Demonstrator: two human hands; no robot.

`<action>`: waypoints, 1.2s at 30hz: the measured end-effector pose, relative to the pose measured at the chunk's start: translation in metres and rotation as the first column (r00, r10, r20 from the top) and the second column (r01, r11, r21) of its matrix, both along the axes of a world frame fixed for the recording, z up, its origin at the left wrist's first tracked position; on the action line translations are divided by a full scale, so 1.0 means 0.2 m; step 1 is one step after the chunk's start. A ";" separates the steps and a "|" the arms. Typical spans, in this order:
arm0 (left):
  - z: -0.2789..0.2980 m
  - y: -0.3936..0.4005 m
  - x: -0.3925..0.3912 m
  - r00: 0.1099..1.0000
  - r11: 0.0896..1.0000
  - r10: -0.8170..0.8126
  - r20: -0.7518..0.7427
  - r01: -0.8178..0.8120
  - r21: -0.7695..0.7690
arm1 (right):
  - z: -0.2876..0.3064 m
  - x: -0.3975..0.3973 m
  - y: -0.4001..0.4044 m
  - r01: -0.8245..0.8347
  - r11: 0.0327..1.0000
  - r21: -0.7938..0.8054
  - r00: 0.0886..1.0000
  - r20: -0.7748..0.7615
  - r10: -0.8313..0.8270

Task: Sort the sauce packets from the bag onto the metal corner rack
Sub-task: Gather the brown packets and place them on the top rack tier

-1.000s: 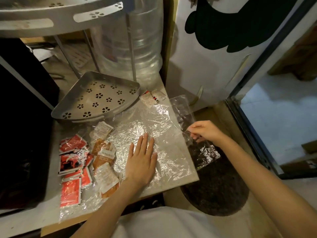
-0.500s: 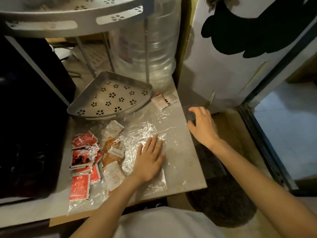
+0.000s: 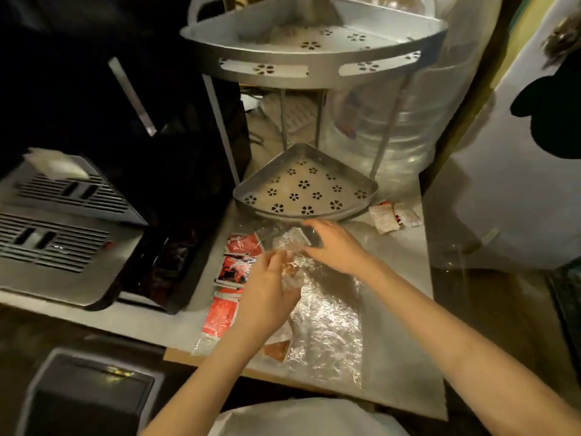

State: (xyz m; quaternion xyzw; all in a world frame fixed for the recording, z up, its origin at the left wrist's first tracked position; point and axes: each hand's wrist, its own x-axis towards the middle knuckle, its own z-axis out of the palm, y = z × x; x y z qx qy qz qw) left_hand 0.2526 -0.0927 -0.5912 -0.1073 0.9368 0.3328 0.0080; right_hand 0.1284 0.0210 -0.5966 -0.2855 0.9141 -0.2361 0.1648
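A clear plastic bag (image 3: 327,322) lies crumpled on the counter with sauce packets under and in it. Several red packets (image 3: 234,270) show at its left edge, and brown packets (image 3: 276,347) peek out below my left wrist. My left hand (image 3: 267,297) rests on the bag over the brown packets, fingers bent on the plastic. My right hand (image 3: 333,243) reaches across to the bag's far end, near a pale packet (image 3: 292,239) just in front of the metal corner rack's lower shelf (image 3: 355,212). The rack's upper shelf (image 3: 314,62) stands above.
Two loose pale packets (image 3: 394,215) lie right of the lower shelf. A black appliance (image 3: 176,215) and a grey vented unit (image 3: 59,221) stand left of the bag. A large clear water bottle (image 3: 399,136) sits behind the rack. The counter edge (image 3: 283,377) runs below.
My right hand has crossed from the counter's right edge to the bag's far end by the rack. My left hand has shifted onto the brown packets. The bag is now bunched.
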 end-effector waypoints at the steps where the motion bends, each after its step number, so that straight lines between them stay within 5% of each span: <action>1: -0.01 -0.02 0.03 0.997 0.998 0.050 0.065 -0.048 -0.027 | -0.01 0.00 -0.03 -0.017 1.000 0.019 1.000 -0.005 0.017; 4: -0.04 -0.05 0.10 0.926 0.988 0.139 0.350 -0.108 -0.109 | -0.05 0.00 -0.08 -0.036 0.998 0.056 0.999 -0.023 0.038; 7: -0.09 -0.04 0.15 0.886 0.985 0.142 0.441 -0.082 -0.151 | -0.08 0.00 -0.11 -0.016 0.995 0.101 0.999 -0.042 0.021; 11: -0.12 0.00 0.16 0.894 0.975 0.154 0.421 -0.067 -0.212 | -0.12 -0.01 -0.13 0.027 0.985 0.173 0.999 -0.039 -0.020; 17: -0.15 0.00 0.14 0.922 0.960 0.149 0.357 -0.047 -0.277 | -0.12 0.03 -0.15 0.159 0.985 0.063 0.987 -0.018 -0.158; 23: -0.19 0.00 0.15 0.974 0.967 0.068 0.216 -0.011 -0.253 | -0.08 0.00 -0.04 0.188 0.982 0.020 0.943 0.277 -0.186; 28: -0.07 -0.16 0.02 0.912 0.988 -0.115 0.394 0.064 0.140 | 0.05 -0.04 0.10 0.170 0.985 0.014 0.902 0.400 -0.161; 31: 0.01 -0.28 -0.07 0.857 0.908 -0.257 0.447 0.055 0.415 | 0.08 -0.04 0.19 0.322 0.942 -0.090 0.759 0.620 -0.200; 34: 0.02 -0.38 -0.15 0.822 0.668 -0.355 0.445 -0.110 0.736 | 0.07 -0.04 0.26 0.541 0.835 -0.104 0.572 0.773 -0.274; 36: -0.04 -0.42 -0.19 0.831 0.515 -0.320 0.455 -0.251 0.819 | 0.03 -0.04 0.29 0.599 0.796 -0.087 0.515 0.803 -0.299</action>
